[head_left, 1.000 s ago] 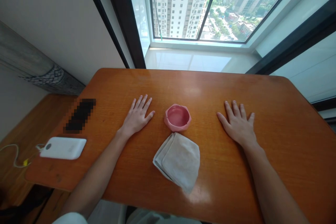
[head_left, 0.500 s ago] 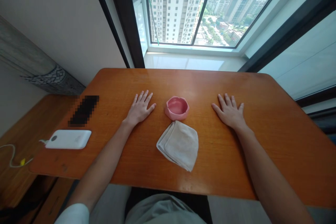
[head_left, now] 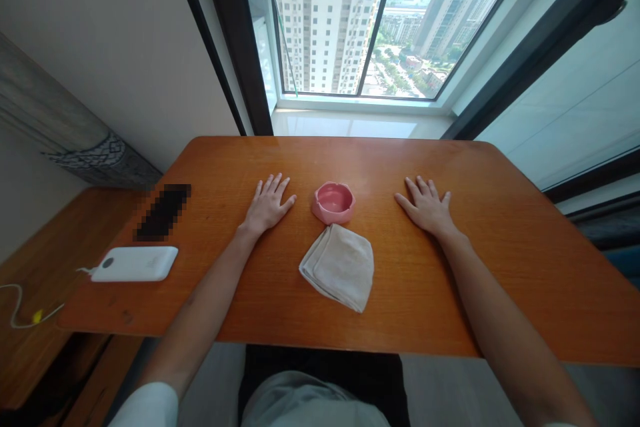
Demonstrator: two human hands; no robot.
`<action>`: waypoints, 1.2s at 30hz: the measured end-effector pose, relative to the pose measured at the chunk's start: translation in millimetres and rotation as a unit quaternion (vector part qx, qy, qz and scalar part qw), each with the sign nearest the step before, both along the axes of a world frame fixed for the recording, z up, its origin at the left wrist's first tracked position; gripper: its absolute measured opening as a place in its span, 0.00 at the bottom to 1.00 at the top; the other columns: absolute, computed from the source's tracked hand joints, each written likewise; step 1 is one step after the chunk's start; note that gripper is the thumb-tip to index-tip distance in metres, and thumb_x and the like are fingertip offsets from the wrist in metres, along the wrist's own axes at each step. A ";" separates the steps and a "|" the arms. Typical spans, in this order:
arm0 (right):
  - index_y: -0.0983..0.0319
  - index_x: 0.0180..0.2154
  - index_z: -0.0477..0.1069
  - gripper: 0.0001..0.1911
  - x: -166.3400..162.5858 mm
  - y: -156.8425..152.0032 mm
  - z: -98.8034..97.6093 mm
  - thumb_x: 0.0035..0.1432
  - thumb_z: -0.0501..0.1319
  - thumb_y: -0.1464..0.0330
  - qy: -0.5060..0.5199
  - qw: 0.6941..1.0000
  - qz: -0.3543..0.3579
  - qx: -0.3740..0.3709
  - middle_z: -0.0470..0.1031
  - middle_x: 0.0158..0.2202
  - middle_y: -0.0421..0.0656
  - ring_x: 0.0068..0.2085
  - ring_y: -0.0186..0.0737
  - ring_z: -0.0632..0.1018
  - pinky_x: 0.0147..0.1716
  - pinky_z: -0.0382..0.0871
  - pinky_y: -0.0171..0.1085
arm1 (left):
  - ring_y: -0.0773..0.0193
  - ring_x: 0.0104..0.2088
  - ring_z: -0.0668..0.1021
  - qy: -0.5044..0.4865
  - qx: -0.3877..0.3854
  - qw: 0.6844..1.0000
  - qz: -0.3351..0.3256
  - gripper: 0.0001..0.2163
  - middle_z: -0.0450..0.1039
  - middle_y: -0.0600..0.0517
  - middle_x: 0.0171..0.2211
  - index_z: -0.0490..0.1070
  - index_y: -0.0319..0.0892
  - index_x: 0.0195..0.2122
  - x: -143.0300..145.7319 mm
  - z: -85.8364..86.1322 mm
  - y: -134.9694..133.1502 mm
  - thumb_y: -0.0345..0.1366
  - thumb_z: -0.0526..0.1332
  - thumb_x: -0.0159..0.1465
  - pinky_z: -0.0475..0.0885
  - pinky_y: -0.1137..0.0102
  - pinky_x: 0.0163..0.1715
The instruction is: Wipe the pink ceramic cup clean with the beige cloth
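Note:
Flat on the wooden table (head_left: 390, 307), palm down with fingers spread, lies my left hand (head_left: 269, 203). My right hand (head_left: 427, 207) rests the same way farther right, also open and holding nothing. Between the two hands sits a pink faceted bowl (head_left: 333, 203), closer to my left hand and touched by neither. A folded off-white cloth (head_left: 339, 268) lies just in front of the bowl, on my side, its top corner at the bowl's base.
A white power bank (head_left: 135, 263) with a cable lies at the table's left. Behind it is a dark, pixelated item (head_left: 164, 212). A wooden bench (head_left: 35, 280) stands to the left. Beyond the far edge are a sill and a window (head_left: 327, 40).
The camera view has tilted slightly upward, showing more of the window. Both hands, the bowl and the cloth keep their places on the table.

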State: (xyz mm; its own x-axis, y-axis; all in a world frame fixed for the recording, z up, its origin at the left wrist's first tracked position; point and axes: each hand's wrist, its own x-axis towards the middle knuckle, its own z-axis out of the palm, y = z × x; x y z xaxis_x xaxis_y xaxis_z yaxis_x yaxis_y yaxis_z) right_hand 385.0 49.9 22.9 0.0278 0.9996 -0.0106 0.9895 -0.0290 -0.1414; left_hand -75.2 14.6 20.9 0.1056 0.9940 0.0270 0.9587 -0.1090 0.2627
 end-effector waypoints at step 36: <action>0.59 0.83 0.54 0.36 -116.5 -51.9 29.3 0.83 0.49 0.52 0.146 0.927 0.309 0.155 0.54 0.87 0.53 0.87 0.56 0.56 0.85 0.53 0.63 | 0.52 0.87 0.54 -0.302 0.116 0.916 -0.238 0.30 0.52 0.40 0.86 0.49 0.47 0.85 69.0 -0.3 -32.4 0.41 0.51 0.84 0.54 0.47 0.88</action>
State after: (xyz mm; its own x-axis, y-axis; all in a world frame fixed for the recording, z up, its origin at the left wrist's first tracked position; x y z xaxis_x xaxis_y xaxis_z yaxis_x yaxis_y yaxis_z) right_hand 268.5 -2.0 52.2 -0.5095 0.7806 0.3621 0.7220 0.6167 -0.3137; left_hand -6.3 -17.8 20.6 0.4221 0.7988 0.4287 0.4747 -0.5977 0.6461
